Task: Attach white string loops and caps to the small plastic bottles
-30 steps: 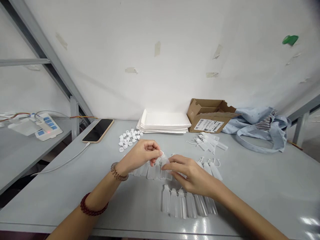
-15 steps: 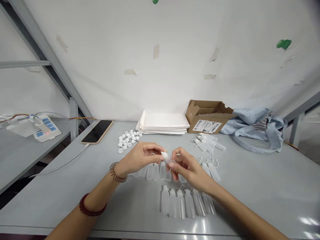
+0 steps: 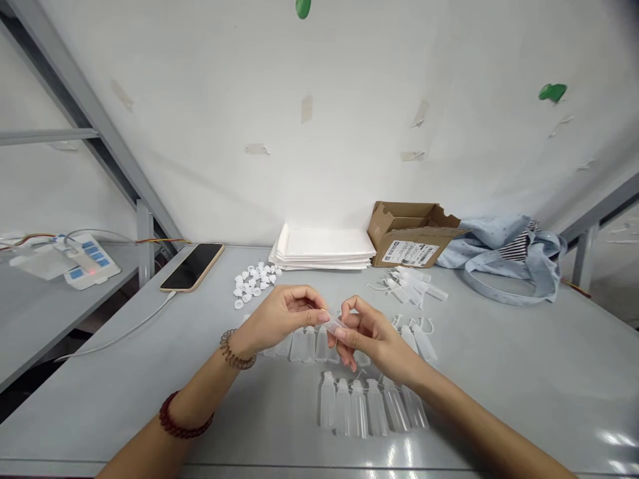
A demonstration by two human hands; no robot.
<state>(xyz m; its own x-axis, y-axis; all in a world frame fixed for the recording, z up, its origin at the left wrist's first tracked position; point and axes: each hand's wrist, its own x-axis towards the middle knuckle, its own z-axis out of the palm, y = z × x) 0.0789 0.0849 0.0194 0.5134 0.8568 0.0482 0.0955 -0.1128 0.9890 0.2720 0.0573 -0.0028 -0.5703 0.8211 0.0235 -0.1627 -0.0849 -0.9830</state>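
Grey flat tabletop (image 3: 499, 372) w/ lots on it: at far left, black-screened phone w/ gold-toned edge (image 3: 192, 267) on a thin white cable (image 3: 120, 342); to its right, loose pile of small white plastic caps (image 3: 254, 281); then a stack of flat white envelopes (image 3: 324, 246) by the wall, open brown cardboard box w/ white label (image 3: 417, 236) just beside it & crumpled light-blue cloth w/ a striped patch (image 3: 499, 253) at far right. In front of the box, a jumbled heap of translucent plastic bottles (image 3: 412, 286). Middle row of clear plastic bottles (image 3: 309, 344) lies beyond the hands, partly hidden by them; near row of six clear plastic bottles (image 3: 359, 409) lies nearer, necks toward the far side, its right end partly covered in view by the right wrist. Small translucent plastic bottle (image 3: 335, 324) is held up btwn both hands, above the table: left hand (image 3: 287, 316) pinches its left end btwn thumb & fingers, right hand (image 3: 377, 339) grips its right part w/ thumb & curled fingers. Bottle's long axis is tilted in view, running from upper left down to lower right. Left end is mostly hidden under left fingertips, so can't tell if it's capped.
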